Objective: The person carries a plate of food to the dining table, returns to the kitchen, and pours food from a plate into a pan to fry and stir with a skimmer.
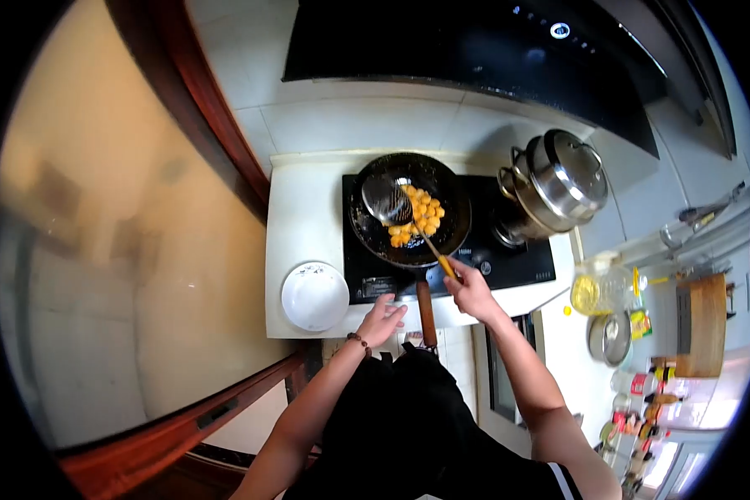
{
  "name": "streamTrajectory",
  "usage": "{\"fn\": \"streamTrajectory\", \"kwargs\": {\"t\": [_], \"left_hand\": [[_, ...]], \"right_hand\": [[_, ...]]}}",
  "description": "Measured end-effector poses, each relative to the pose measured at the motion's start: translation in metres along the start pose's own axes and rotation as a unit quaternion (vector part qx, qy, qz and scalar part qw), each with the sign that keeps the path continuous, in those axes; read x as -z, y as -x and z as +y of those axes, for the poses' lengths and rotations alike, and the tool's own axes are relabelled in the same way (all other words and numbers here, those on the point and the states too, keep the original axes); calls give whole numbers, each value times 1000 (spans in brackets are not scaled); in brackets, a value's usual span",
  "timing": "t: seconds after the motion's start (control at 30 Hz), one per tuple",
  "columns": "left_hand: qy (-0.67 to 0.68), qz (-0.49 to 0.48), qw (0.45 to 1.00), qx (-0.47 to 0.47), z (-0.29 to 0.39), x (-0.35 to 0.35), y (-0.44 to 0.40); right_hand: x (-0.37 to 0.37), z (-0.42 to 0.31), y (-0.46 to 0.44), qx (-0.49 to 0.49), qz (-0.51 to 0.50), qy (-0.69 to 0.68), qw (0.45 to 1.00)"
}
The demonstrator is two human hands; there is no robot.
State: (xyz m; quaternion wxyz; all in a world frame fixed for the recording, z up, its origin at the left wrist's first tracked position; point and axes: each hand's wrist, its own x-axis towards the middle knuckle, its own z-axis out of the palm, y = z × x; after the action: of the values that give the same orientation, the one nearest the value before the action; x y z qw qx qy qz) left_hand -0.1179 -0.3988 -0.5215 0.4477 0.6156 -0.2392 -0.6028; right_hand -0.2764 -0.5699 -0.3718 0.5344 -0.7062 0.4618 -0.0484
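Note:
My right hand grips the yellow handle of a slotted metal skimmer, whose head rests in a black wok. Golden-orange round pieces lie in the wok beside and under the skimmer. The wok stands on the left part of a black stove, its wooden handle pointing toward me. My left hand is empty, fingers apart, just left of the wok handle. A white bowl sits on the counter at the left of the stove.
A stacked steel pot with a lid stands on the right burner. Above hangs a black range hood. A wooden-framed glass door is on the left. At the right are an oil jug, a metal basin and several bottles.

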Motion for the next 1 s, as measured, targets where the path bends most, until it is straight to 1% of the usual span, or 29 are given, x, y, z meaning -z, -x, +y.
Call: {"fn": "streamTrajectory", "kwargs": {"t": [0.03, 0.1, 0.13, 0.17, 0.27, 0.33, 0.37, 0.4, 0.47, 0.53, 0.67, 0.73, 0.83, 0.93, 0.97, 1.0], "left_hand": [[-6, -11, 1000, 2, 1, 4, 2], [-13, -25, 1000, 4, 3, 7, 6], [-15, -34, 999, 6, -1, 8, 6], [-18, -42, 999, 6, -7, 8, 4], [-17, -69, 997, 8, -15, 4, -3], [-14, -85, 996, 0, -13, 0, -6], [-16, -89, 996, -4, -12, -2, -9], [-22, -93, 995, -1, -7, -5, -8], [-31, -96, 995, 2, 1, -8, -7], [-55, -111, 992, 23, 11, -10, -7], [-48, -98, 994, 7, 21, -14, -8], [-31, -85, 996, 5, 23, -13, -7], [-30, -48, 998, 4, 31, -20, -7], [-22, -16, 1000, 1, 26, -32, -14], [-39, -5, 999, 2, 22, -36, -16], [-55, 6, 998, 3, 26, -42, -15]], "right_hand": [[-5, -1, 0, 32, 25, -18, 999], [-7, -9, 9, 31, 51, -45, 997], [-4, -22, 20, -26, 57, -63, 996], [-4, -15, 21, 11, 92, -44, 995], [2, 16, 12, 52, 162, -2, 985], [7, 11, 11, 74, 213, 40, 973], [10, 9, 13, 54, 222, 71, 971], [9, 9, 12, 55, 227, 71, 970], [4, 16, 7, 73, 254, 140, 954], [-4, 31, 0, 83, 259, 141, 952], [-22, 48, -6, 69, 221, 93, 968], [-13, 50, -5, 59, 206, 60, 975], [5, 53, -9, 84, 208, 38, 974], [29, 55, -33, 110, 198, 50, 973], [38, 55, -42, 86, 174, 64, 979], [42, 57, -46, 93, 166, 61, 980]]}}
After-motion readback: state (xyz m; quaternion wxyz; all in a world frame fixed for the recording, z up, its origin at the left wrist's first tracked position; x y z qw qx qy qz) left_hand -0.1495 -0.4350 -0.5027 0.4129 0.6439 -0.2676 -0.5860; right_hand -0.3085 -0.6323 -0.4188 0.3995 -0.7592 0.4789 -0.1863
